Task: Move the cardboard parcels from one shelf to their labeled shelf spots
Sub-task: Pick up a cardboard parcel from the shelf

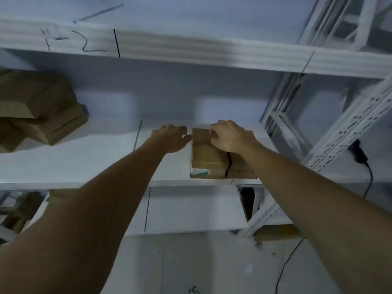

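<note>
Cardboard parcel [206, 154] between both hands, second parcel [240, 168] touching

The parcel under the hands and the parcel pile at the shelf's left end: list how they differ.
The parcel under the hands lies flat and square to the shelf edge; the parcel pile is stacked askew, boxes tilted.
The right hand rests on the first parcel and the left hand touches its side; nothing touches the pile.
The first shows a white-green label; none shows on the pile.
Both are brown cardboard on the same white shelf.
</note>
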A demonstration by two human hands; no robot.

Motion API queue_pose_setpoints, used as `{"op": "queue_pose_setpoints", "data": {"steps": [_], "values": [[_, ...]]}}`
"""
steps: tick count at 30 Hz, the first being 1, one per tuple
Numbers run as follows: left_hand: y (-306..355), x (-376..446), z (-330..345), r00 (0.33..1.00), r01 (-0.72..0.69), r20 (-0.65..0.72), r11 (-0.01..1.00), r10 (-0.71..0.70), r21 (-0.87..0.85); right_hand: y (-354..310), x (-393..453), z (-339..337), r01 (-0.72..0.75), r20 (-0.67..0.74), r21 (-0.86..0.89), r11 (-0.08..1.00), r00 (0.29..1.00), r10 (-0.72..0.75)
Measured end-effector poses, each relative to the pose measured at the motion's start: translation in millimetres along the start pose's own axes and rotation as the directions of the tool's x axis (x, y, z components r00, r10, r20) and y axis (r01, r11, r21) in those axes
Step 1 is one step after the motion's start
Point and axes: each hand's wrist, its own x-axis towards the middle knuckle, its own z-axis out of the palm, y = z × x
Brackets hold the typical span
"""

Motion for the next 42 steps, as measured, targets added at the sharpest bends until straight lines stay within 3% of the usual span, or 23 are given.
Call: {"op": "queue_pose_setpoints", "data": {"steps": [3, 8, 11, 15, 22, 26, 28, 29, 31, 32, 33, 35, 38, 40, 42], "values": [[-9, 9, 13, 0.998, 0.013, 0.066, 0.999, -0.016, 0.036, 0, 15, 22, -0.075, 0.028, 0.091, 0.993, 0.997, 0.073], [-31, 28, 43, 0.991, 0.006, 0.133, 1.000, -0.009, 0.018, -9, 50, 62, -0.198, 0.188, 0.158, 0.967, 0.968, 0.168], [-36, 37, 51, 0.987, 0.020, 0.161, 1.000, -0.018, -0.011, -12, 60, 71, -0.236, 0.297, 0.151, 0.960, 0.937, 0.184], [-37, 44, 56, 0.988, 0.013, 0.156, 0.999, -0.007, -0.035, -14, 69, 81, -0.284, 0.336, 0.098, 0.954, 0.912, 0.236], [-42, 37, 69, 0.981, 0.120, 0.167, 0.981, -0.094, -0.154, -22, 72, 96, -0.347, 0.277, 0.087, 0.934, 0.909, 0.312], [-40, 32, 61, 0.982, 0.184, 0.114, 0.898, -0.151, -0.400, -13, 71, 83, -0.302, 0.203, 0.282, 0.910, 0.946, 0.251], [-33, 33, 53, 0.964, 0.246, 0.076, 0.752, -0.253, -0.611, -10, 69, 69, -0.295, 0.161, 0.579, 0.760, 0.955, 0.248], [-30, 32, 50, 0.940, 0.291, 0.103, 0.607, -0.324, -0.740, -9, 66, 64, -0.283, 0.162, 0.751, 0.597, 0.955, 0.250], [-27, 32, 47, 0.883, 0.361, 0.281, 0.162, -0.375, -0.918, -11, 60, 59, -0.220, 0.186, 0.968, 0.119, 0.951, 0.245], [-28, 30, 46, 0.868, 0.384, 0.374, -0.035, -0.328, -0.923, -15, 55, 57, -0.216, 0.243, 0.966, -0.142, 0.946, 0.215], [-29, 28, 46, 0.869, 0.399, 0.425, -0.151, -0.252, -0.905, -17, 50, 56, -0.210, 0.285, 0.907, -0.366, 0.944, 0.165], [-30, 23, 49, 0.883, 0.421, 0.457, -0.250, -0.106, -0.872, -16, 42, 64, -0.183, 0.322, 0.769, -0.613, 0.939, 0.123], [-29, 21, 51, 0.886, 0.392, 0.450, -0.342, -0.107, -0.854, -9, 38, 79, -0.152, 0.336, 0.694, -0.704, 0.933, 0.130], [-29, 24, 45, 0.899, 0.308, 0.393, -0.356, -0.196, -0.882, -3, 44, 83, -0.195, 0.365, 0.759, -0.621, 0.917, 0.158], [-16, 27, 31, 0.901, 0.250, 0.322, -0.260, -0.291, -0.933, 6, 39, 65, -0.215, 0.351, 0.854, -0.474, 0.910, 0.220]]}}
